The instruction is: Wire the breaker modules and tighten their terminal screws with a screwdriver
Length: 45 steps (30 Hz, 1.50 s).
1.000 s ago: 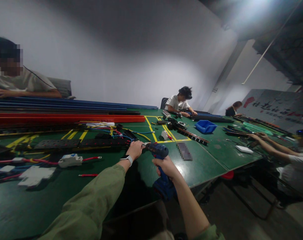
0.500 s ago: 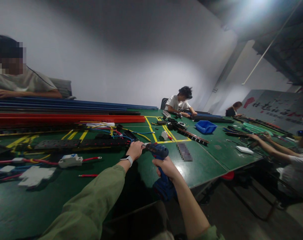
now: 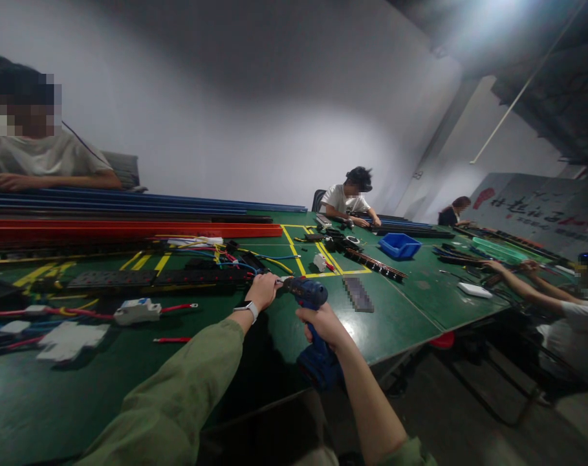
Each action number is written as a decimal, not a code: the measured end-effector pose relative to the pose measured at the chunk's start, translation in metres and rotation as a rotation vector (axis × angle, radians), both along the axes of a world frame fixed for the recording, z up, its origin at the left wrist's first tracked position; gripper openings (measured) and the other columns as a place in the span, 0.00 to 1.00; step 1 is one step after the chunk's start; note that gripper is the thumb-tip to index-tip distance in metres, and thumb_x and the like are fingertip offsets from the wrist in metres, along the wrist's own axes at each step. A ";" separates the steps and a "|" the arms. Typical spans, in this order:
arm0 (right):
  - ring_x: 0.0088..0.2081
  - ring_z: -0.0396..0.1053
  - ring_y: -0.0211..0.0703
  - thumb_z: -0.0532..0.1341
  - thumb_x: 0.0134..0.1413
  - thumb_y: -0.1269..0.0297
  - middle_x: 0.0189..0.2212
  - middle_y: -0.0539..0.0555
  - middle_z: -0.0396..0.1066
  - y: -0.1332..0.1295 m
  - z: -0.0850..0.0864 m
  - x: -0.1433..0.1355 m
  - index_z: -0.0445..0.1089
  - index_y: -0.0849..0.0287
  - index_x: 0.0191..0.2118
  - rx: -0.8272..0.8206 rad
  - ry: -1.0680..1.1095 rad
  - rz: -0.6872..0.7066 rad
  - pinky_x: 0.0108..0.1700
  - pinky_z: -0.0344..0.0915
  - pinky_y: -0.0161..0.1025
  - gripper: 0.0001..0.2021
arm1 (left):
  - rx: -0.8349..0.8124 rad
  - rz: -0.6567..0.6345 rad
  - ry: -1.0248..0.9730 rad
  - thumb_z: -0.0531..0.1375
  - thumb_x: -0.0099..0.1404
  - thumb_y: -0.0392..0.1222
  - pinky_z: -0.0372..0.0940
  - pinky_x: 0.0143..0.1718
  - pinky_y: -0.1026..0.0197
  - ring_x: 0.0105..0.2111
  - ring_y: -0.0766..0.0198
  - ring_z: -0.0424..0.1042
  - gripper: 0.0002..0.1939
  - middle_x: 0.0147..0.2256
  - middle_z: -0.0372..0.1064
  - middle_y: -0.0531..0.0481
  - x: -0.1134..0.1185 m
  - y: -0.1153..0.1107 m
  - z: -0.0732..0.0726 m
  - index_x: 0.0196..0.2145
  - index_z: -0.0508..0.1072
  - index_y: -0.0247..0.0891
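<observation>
My right hand [image 3: 325, 321] is wrapped round the handle of a blue cordless drill [image 3: 309, 292], whose bit points left. My left hand [image 3: 263, 291], wearing a watch with a pale band, is closed at the right end of a long black power strip [image 3: 191, 278]. The drill's tip meets the fingers of that hand; the exact contact point is hidden. Beside the strip lie blue and yellow wires [image 3: 277, 262]. Nearer on the left are a white circuit breaker [image 3: 137, 311] with red leads, a larger white breaker block [image 3: 73, 341] and a short red wire [image 3: 172, 340].
Red channels [image 3: 129, 230] and blue rails [image 3: 143, 202] lie along the back of the green table [image 3: 405, 310]. A blue bin [image 3: 399, 246], a phone [image 3: 358, 294] and a white box [image 3: 475, 290] are to the right. Co-workers sit at left, back and right.
My hands and the drill keep practically the same place. The co-worker at left has shifted slightly to the right, and the one at right has moved a hand a little.
</observation>
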State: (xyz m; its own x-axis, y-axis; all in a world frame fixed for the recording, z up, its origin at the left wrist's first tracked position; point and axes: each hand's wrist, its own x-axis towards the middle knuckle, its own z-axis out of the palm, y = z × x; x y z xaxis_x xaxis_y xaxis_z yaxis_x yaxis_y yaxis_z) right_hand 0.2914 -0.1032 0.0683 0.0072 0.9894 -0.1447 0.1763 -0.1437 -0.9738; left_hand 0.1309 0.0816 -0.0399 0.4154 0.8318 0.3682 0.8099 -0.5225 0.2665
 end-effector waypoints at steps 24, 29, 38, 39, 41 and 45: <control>0.13 0.60 0.34 0.63 0.47 0.64 0.16 0.42 0.60 0.003 -0.003 0.001 0.63 0.57 0.31 0.014 0.013 0.008 0.15 0.53 0.32 0.07 | 0.011 -0.004 -0.001 0.51 0.72 0.46 0.55 0.53 0.52 0.47 0.53 0.69 0.14 0.45 0.73 0.40 0.000 0.002 -0.003 0.46 0.74 0.39; 0.13 0.60 0.35 0.63 0.48 0.64 0.13 0.42 0.57 0.003 -0.004 0.001 0.61 0.57 0.28 0.014 -0.017 0.007 0.15 0.54 0.32 0.08 | 0.007 -0.008 -0.014 0.52 0.72 0.45 0.56 0.53 0.52 0.48 0.53 0.69 0.14 0.45 0.73 0.40 0.000 0.001 -0.001 0.47 0.74 0.40; 0.13 0.60 0.35 0.63 0.48 0.64 0.14 0.42 0.58 0.003 -0.004 0.002 0.62 0.57 0.30 -0.004 0.009 0.002 0.16 0.54 0.32 0.07 | 0.006 -0.006 0.000 0.51 0.72 0.45 0.56 0.53 0.52 0.48 0.53 0.69 0.14 0.45 0.72 0.40 -0.001 0.001 -0.003 0.47 0.74 0.39; 0.13 0.60 0.35 0.63 0.48 0.64 0.13 0.42 0.58 0.003 -0.004 0.002 0.63 0.57 0.30 -0.004 0.007 0.000 0.16 0.54 0.32 0.07 | 0.008 -0.007 -0.001 0.51 0.72 0.45 0.55 0.53 0.52 0.48 0.53 0.69 0.14 0.45 0.72 0.41 -0.001 0.002 -0.003 0.47 0.73 0.39; 0.13 0.59 0.35 0.63 0.48 0.64 0.13 0.41 0.58 0.003 -0.004 0.003 0.64 0.57 0.31 -0.002 0.002 0.001 0.16 0.54 0.32 0.07 | 0.012 -0.007 0.000 0.51 0.72 0.45 0.55 0.53 0.52 0.48 0.53 0.69 0.14 0.45 0.72 0.40 0.000 0.002 -0.004 0.47 0.73 0.39; 0.13 0.60 0.35 0.64 0.47 0.64 0.14 0.42 0.61 0.004 -0.005 0.004 0.65 0.58 0.33 0.007 0.004 0.017 0.16 0.55 0.32 0.08 | 0.014 -0.006 -0.001 0.51 0.72 0.45 0.55 0.54 0.52 0.48 0.53 0.69 0.14 0.45 0.72 0.40 0.000 0.001 -0.003 0.46 0.74 0.39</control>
